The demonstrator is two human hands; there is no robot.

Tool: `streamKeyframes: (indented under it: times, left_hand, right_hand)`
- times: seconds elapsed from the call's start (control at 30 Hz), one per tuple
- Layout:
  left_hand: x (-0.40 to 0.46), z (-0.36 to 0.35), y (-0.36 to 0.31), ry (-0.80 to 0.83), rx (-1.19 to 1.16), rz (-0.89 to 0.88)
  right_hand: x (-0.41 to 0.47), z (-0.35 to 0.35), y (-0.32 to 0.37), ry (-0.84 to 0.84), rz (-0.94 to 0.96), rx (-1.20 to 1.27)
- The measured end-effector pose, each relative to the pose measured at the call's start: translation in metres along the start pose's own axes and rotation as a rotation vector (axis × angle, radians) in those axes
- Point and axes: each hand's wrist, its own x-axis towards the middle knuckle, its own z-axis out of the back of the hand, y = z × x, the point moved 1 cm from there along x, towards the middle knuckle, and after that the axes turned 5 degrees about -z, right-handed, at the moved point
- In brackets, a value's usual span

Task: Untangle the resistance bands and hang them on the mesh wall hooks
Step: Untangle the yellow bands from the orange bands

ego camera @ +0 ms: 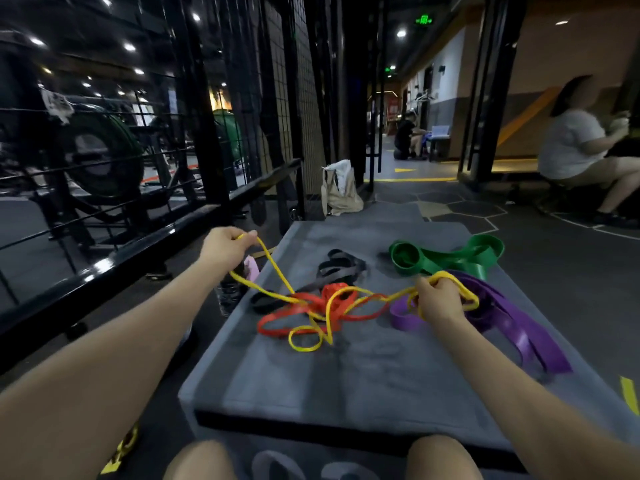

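With the left hand (227, 249) pinching one end of the yellow band (332, 308) and the right hand (438, 299) holding its other loops in curled fingers, it seems best to slacken, not pull, and ease it off the red band (294, 311) lying between the fingers on the grey mat (346, 382).

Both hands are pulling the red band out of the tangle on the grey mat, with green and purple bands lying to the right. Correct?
Not quite. The head view shows the left hand and right hand gripping the yellow band, not the red band, which lies tangled with it on the grey mat. The green band and purple band are as stated.
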Motion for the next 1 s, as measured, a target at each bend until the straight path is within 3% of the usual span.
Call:
streamKeyframes:
  times: [0.17, 0.4, 0.6, 0.7, 0.77, 0.9, 0.93, 1.0]
  left_hand:
    - [-0.006, -0.032, 0.031, 0.094, 0.0, 0.073]
    - [0.005, -0.091, 0.048, 0.144, 0.141, 0.043]
    - [-0.048, -0.143, 0.058, 0.567, 0.258, -0.112]
    - [-0.081, -0.158, 0.077, 0.74, 0.625, -0.239]
    - [-0.083, -0.16, 0.084, 0.683, 0.733, -0.291]
    - [-0.047, -0.154, 0.084, 0.609, 0.579, -0.299]
    - [-0.035, -0.151, 0.081, 0.537, 0.485, -0.243]
    - [-0.014, -0.143, 0.072, 0.243, 0.388, -0.11]
  right_hand:
    - [-0.008, 0.008, -0.016, 0.051, -0.018, -0.134]
    - [-0.004, 0.013, -0.024, 0.193, -0.038, -0.441]
    - [0.001, 0.003, -0.03, 0.227, 0.018, -0.636]
    - [0.004, -0.007, -0.034, 0.204, 0.076, -0.679]
    - [0.007, -0.013, -0.036, 0.203, 0.07, -0.681]
    - [0.013, -0.021, -0.038, 0.214, 0.056, -0.692]
    - [0.015, -0.023, -0.038, 0.211, 0.06, -0.695]
    - [0.017, -0.027, -0.038, 0.203, 0.064, -0.703]
